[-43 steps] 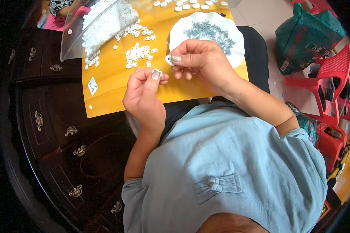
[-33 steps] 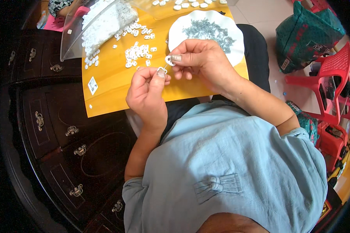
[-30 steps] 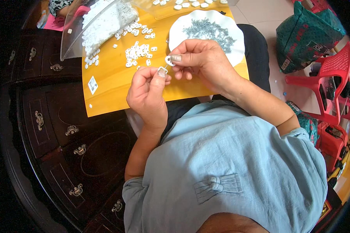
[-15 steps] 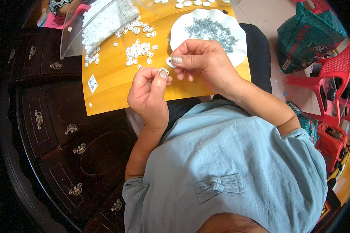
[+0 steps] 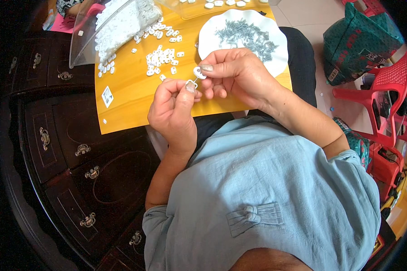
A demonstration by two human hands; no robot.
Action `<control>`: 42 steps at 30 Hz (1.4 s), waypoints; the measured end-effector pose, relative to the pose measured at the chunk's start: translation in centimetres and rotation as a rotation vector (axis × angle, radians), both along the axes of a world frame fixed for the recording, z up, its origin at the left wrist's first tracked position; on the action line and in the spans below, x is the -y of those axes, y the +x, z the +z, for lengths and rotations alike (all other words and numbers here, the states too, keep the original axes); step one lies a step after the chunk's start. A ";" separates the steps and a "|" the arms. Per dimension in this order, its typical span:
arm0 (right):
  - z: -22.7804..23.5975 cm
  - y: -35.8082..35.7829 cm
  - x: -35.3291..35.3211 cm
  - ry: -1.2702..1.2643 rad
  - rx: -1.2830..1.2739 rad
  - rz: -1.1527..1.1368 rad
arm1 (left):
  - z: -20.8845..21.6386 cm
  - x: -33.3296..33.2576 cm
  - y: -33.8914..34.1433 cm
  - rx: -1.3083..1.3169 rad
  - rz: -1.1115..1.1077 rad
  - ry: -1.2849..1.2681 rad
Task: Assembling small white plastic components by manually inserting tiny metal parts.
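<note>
Over the near part of the yellow table (image 5: 140,101), my two hands meet. My left hand (image 5: 172,110) pinches a small white plastic piece with openings (image 5: 194,84) between thumb and forefinger. Just above it, my right hand (image 5: 246,74) grips a small white oval piece with holes (image 5: 198,71) by thumb and finger. A thin metal pin (image 5: 195,80) spans the short gap between both pieces; its ends are too small to make out. Beyond my right hand stands a white scalloped plate (image 5: 278,65) with many grey metal pins (image 5: 246,36). Loose white pieces (image 5: 162,61) lie beyond my left hand.
A clear plastic bin (image 5: 87,40) holding a heap of white pieces (image 5: 122,27) tips over the far left table edge. Dark wooden drawers (image 5: 108,176) stand at left. On the right are a red plastic chair (image 5: 371,95) and a green bag (image 5: 355,49). Another person's arm (image 5: 77,9) shows far left.
The white oval piece in my right hand has turned slightly, and my right hand has shifted a little downward. My left hand has barely moved and keeps its pinch.
</note>
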State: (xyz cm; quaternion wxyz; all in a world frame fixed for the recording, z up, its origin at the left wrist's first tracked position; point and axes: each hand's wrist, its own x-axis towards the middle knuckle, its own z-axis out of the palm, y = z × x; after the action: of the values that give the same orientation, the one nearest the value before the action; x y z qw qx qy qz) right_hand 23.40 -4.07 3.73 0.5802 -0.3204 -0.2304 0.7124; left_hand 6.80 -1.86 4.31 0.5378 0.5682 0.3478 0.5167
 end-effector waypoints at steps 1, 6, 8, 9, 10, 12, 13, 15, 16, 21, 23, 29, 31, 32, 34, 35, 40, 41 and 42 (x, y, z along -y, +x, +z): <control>0.0 0.0 0.0 0.000 0.000 0.001 | 0.0 0.0 -0.1 -0.009 0.004 -0.006; 0.2 -0.1 0.1 0.011 0.036 -0.013 | 0.2 0.0 0.0 -0.007 0.013 -0.017; 0.5 -0.3 0.3 0.017 0.086 -0.034 | 0.3 0.1 -0.1 -0.027 0.017 -0.013; 0.7 -0.4 0.4 0.022 0.138 -0.056 | 0.3 0.1 -0.1 -0.027 0.019 -0.013; 0.6 -0.4 0.4 0.022 0.138 -0.057 | 0.3 0.1 -0.1 -0.023 0.017 -0.012; 0.6 -0.4 0.6 0.091 0.288 -0.103 | 0.3 0.1 -0.1 -0.019 0.015 -0.010; 0.6 -0.4 0.6 0.090 0.288 -0.104 | 0.4 0.1 0.0 -0.029 0.019 -0.010; 0.6 -0.5 0.6 0.111 0.332 -0.121 | 0.4 0.1 0.0 -0.040 0.023 -0.009; 0.6 -0.5 0.7 0.111 0.332 -0.121 | 0.3 0.1 0.0 -0.031 0.016 -0.010; 0.5 -0.6 0.8 0.162 0.324 -0.079 | 0.3 0.1 -0.1 -0.050 0.008 0.004; 0.4 -0.8 0.8 0.161 0.324 -0.074 | 0.2 0.1 0.0 -0.020 -0.001 0.004; 0.4 -0.4 0.6 0.158 0.322 -0.047 | 0.5 -0.1 -0.2 0.017 -0.073 -0.107; 0.3 -0.3 0.5 0.154 0.357 -0.054 | 0.9 -0.1 -0.2 0.022 -0.093 -0.149; 0.2 -0.2 0.5 0.155 0.350 -0.059 | 1.0 -0.1 -0.2 0.027 -0.112 -0.191; 0.1 -0.3 0.5 0.156 0.341 -0.064 | 1.0 -0.2 -0.3 0.046 -0.123 -0.209; 0.1 -0.3 0.6 0.154 0.344 -0.072 | 1.1 -0.2 -0.3 0.066 -0.132 -0.228; 0.2 -0.5 0.8 0.152 0.329 -0.079 | 1.0 0.0 -0.3 0.050 -0.112 -0.192; 0.2 -0.6 0.8 0.149 0.327 -0.080 | 0.9 0.0 -0.4 0.042 -0.099 -0.175; 0.3 -0.6 0.8 0.146 0.326 -0.080 | 0.8 0.0 -0.4 0.042 -0.099 -0.176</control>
State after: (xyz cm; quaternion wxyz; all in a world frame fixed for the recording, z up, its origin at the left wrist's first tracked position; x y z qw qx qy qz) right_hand 22.76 -4.91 3.99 0.5849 -0.3976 -0.3597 0.6086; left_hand 6.36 -1.83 5.13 0.6176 0.5245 0.3518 0.4686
